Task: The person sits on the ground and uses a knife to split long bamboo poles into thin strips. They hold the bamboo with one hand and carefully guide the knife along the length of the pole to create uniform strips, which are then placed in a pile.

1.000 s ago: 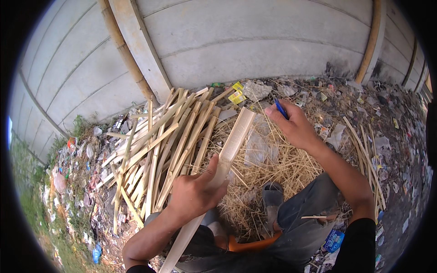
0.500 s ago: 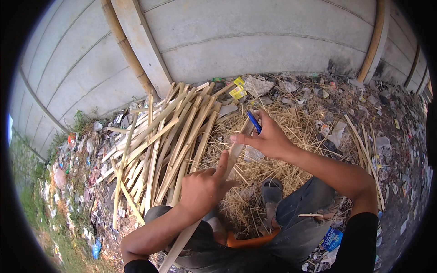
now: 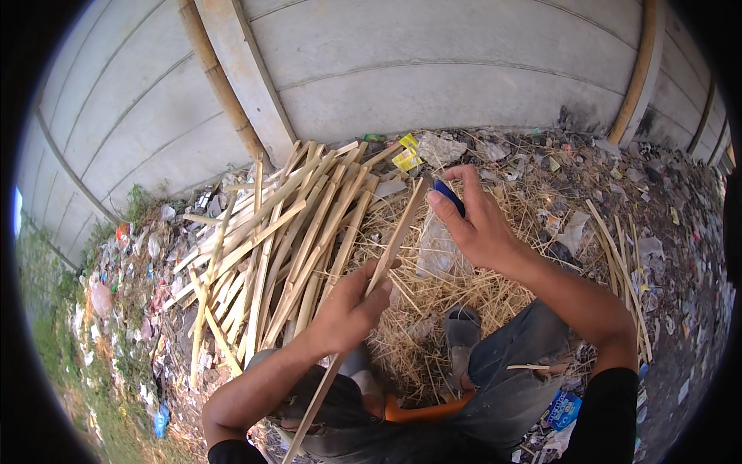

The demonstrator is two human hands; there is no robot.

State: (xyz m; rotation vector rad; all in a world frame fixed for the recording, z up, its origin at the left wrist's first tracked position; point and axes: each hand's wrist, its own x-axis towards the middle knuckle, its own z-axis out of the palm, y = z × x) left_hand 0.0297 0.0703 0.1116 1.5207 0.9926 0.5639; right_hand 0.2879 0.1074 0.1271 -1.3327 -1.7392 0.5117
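Note:
My left hand (image 3: 349, 313) is closed around a long, flat bamboo strip (image 3: 394, 236), which slants from below my left forearm up toward the wall. The strip's upper end stands just left of my right hand (image 3: 478, 220). That hand grips a slim blue-handled tool (image 3: 450, 198) between thumb and fingers; its working end is hard to make out. Left of my hands lies a heap of split bamboo strips (image 3: 290, 232). Pale, straw-like shavings (image 3: 502, 224) cover the ground beneath and beyond my right hand.
A grey concrete panel wall (image 3: 456, 69) with upright bamboo poles (image 3: 216, 85) closes off the far side. A few loose strips (image 3: 618, 263) lie at the right. Plastic litter and a yellow wrapper (image 3: 407, 155) are strewn around. My sandalled foot (image 3: 463, 329) rests on the shavings.
The bamboo strip has turned to show its narrower side. My left hand now wraps around it, its index finger no longer extended. My right hand has shifted slightly right, off the strip.

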